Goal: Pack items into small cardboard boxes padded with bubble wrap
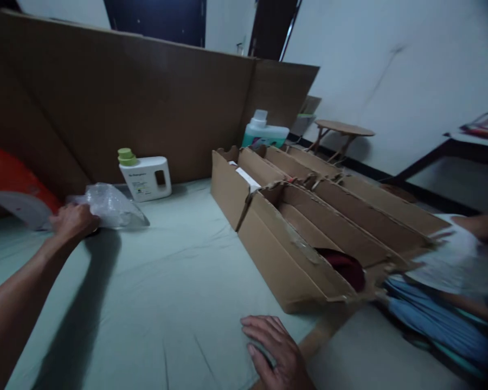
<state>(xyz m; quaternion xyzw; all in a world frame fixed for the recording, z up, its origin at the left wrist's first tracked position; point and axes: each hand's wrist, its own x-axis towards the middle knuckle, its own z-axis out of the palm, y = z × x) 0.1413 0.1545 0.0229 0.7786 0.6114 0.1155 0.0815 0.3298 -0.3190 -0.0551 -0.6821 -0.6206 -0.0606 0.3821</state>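
On the left, my left hand is closed on the near edge of a crinkled clear plastic bag; its fingertips are partly hidden. Beside it, close to the knuckles, stands an orange and white package, cut off by the frame edge. Just right of the bag a white detergent bottle with a green cap stands upright. My right hand holds nothing, fingers apart, low over the near edge of the pale green covered surface.
Open cardboard compartments stand at the right, a dark red item in one. Behind them is a teal liquid bottle. A tall cardboard panel closes the back. Another person's blurred arm reaches in at the right.
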